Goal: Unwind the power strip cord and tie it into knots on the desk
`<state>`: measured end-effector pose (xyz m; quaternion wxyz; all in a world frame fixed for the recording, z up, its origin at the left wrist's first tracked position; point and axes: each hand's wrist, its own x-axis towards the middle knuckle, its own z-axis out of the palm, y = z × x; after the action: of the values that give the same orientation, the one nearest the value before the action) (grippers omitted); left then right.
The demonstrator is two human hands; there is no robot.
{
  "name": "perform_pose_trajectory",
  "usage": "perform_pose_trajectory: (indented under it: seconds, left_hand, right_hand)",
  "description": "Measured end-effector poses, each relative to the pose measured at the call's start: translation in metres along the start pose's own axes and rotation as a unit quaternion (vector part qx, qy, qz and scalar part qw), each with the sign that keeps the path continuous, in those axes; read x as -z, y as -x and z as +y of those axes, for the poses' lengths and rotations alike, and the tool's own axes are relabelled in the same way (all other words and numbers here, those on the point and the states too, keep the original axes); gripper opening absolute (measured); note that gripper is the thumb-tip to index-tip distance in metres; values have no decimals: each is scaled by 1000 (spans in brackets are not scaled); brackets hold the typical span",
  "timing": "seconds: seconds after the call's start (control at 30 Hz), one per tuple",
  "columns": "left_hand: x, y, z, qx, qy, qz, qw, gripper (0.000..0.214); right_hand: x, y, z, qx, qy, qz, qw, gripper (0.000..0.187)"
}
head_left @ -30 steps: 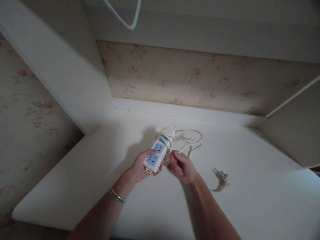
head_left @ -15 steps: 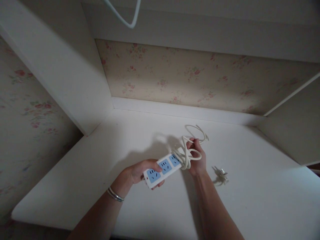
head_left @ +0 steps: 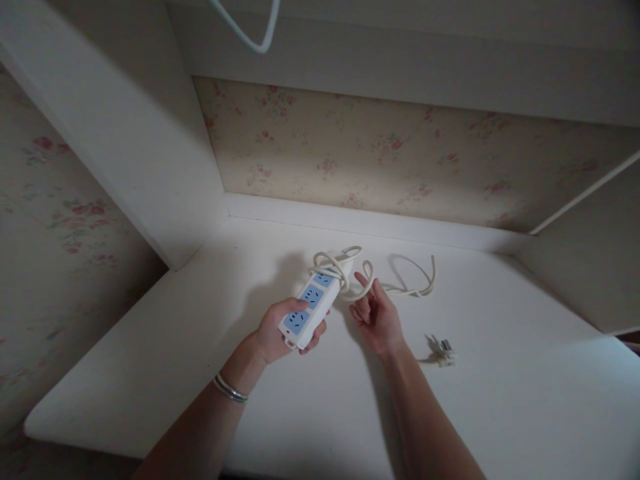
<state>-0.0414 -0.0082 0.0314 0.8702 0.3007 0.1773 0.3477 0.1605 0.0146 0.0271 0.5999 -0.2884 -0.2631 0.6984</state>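
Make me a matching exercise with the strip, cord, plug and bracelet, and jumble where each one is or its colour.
1. strip
2. cord
3. plug
4. bracelet

a. silver
b. resting on the table, right of both hands
c. held in the left hand
d. partly wound round the strip's far end

Pairs: 1-c, 2-d, 3-b, 4-a

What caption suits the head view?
Left hand gripping a white power strip, power cord looped round its far end; right hand at the cord.
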Motion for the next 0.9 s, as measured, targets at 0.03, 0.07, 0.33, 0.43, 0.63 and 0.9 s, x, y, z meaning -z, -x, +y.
perform_pose_trajectory:
  seconds: [0.03,0.07,0.33,0.43,0.63,0.9]
  left_hand:
    - [0,1,0,5,4,-13,1000,42]
    - [0,1,0,13,7,-25,1000,43]
    - [1,2,-2,60,13,-54,997,43]
    - [4,3,-1,95,-9,-60,994,42]
    - [4,6,-2,145,-96,-32,984,37]
    - [-1,-2,-3,46,-64,69,995,35]
  right_hand:
    - [-2,1,3,-12,20,-7,1000,27]
    - [-4,1,5,-19,35,-15,999,24]
    - [2,2,-1,-48,-8,-61,997,13]
    - [4,1,-3,-37,-21,-25,999,5]
    - [8,-1,-11,46,-89,48,994,10]
    - [24,-6,-22,95,-159,69,980,13]
